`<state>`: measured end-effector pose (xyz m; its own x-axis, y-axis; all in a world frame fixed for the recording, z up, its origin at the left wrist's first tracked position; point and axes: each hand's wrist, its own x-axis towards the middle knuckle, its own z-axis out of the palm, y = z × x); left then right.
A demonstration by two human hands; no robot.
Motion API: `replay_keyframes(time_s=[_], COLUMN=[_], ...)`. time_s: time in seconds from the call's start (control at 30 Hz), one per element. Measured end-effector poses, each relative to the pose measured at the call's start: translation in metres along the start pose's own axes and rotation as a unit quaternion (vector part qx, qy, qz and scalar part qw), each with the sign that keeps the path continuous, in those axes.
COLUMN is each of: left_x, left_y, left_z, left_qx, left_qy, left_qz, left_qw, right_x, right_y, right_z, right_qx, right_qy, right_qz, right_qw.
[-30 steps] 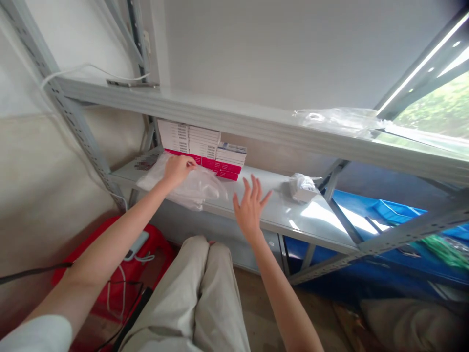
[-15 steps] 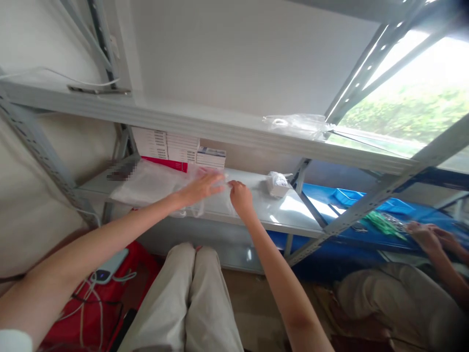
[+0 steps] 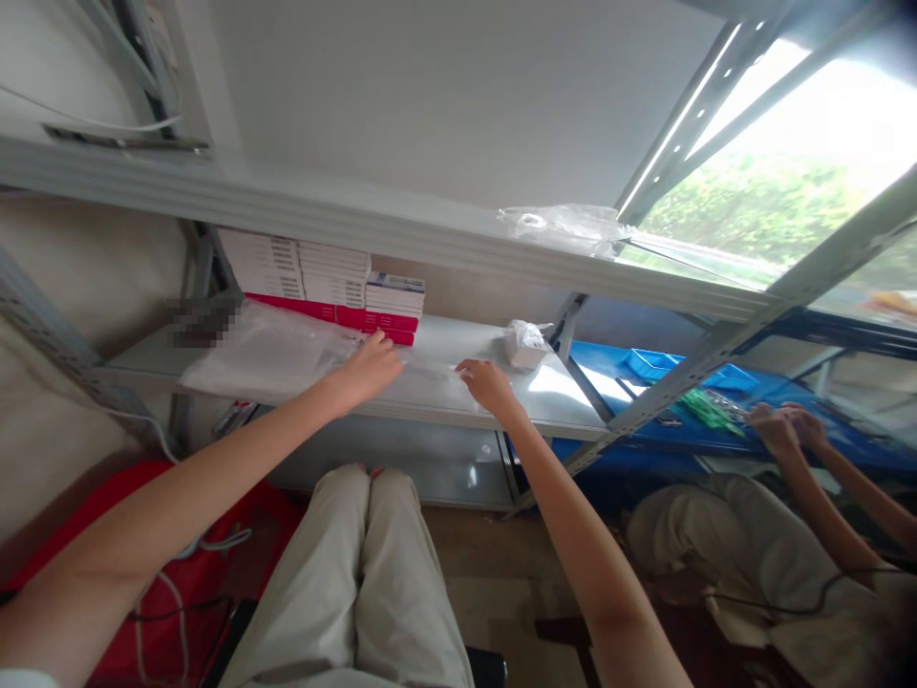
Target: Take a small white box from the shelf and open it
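Observation:
Over the metal shelf, my left hand (image 3: 371,367) has its fingers bent and closed on one end of a thin clear plastic bag (image 3: 431,378). My right hand (image 3: 488,384) pinches the other end, so the bag spans the gap between both hands. Its edges are faint and hard to follow. Left of my left hand, a pile of clear plastic bags (image 3: 262,352) lies flat on the shelf. Behind it stand stacked white boxes (image 3: 333,272) and red boxes (image 3: 387,325).
A small white box with crumpled plastic (image 3: 526,346) sits right of my right hand. Clear plastic (image 3: 563,229) lies on the upper shelf beam (image 3: 401,239). At right, a co-worker's hands (image 3: 780,425) are near a green bundle (image 3: 709,411) and blue trays (image 3: 688,371).
My left hand has gone from spread fingers to closed ones, and sits slightly farther from my right hand. The view has shifted, showing more of the red boxes.

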<state>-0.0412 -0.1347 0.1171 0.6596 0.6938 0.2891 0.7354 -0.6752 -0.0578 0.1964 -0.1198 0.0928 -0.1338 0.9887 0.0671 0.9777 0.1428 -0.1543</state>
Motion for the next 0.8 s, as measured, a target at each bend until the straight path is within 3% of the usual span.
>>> replay_keyframes(time_s=[0.07, 0.13, 0.23, 0.37, 0.47, 0.57, 0.67, 0.8], left_x=[0.004, 0.009, 0.02, 0.035, 0.042, 0.045, 0.046, 0.052], left_y=[0.02, 0.043, 0.057, 0.028, 0.002, -0.013, -0.021, -0.029], left_z=[-0.01, -0.006, 0.027, 0.093, 0.13, 0.152, 0.164, 0.168], left_qx=[0.024, 0.026, -0.013, -0.125, -0.144, -0.151, -0.161, -0.171], left_qy=[0.049, 0.088, 0.064, 0.001, 0.026, 0.041, 0.04, 0.066], left_qz=[0.027, 0.057, 0.031, -0.131, -0.178, -0.194, -0.181, -0.15], left_qw=[0.998, 0.994, 0.997, 0.984, 0.973, 0.968, 0.969, 0.972], right_x=[0.0, 0.001, 0.003, 0.007, 0.009, 0.005, -0.017, -0.071], right_y=[-0.004, -0.009, -0.015, -0.019, -0.016, -0.008, -0.006, -0.047], right_z=[-0.001, -0.003, -0.005, -0.004, -0.006, -0.015, -0.028, -0.031], right_qx=[0.0, 0.002, 0.032, 0.126, 0.162, 0.119, 0.025, -0.068], right_qy=[0.003, 0.005, -0.001, -0.045, -0.106, -0.127, -0.079, 0.107], right_qz=[-0.005, -0.012, -0.035, -0.053, -0.07, -0.088, -0.117, -0.154], right_qw=[1.0, 1.0, 0.999, 0.99, 0.979, 0.981, 0.99, 0.98])
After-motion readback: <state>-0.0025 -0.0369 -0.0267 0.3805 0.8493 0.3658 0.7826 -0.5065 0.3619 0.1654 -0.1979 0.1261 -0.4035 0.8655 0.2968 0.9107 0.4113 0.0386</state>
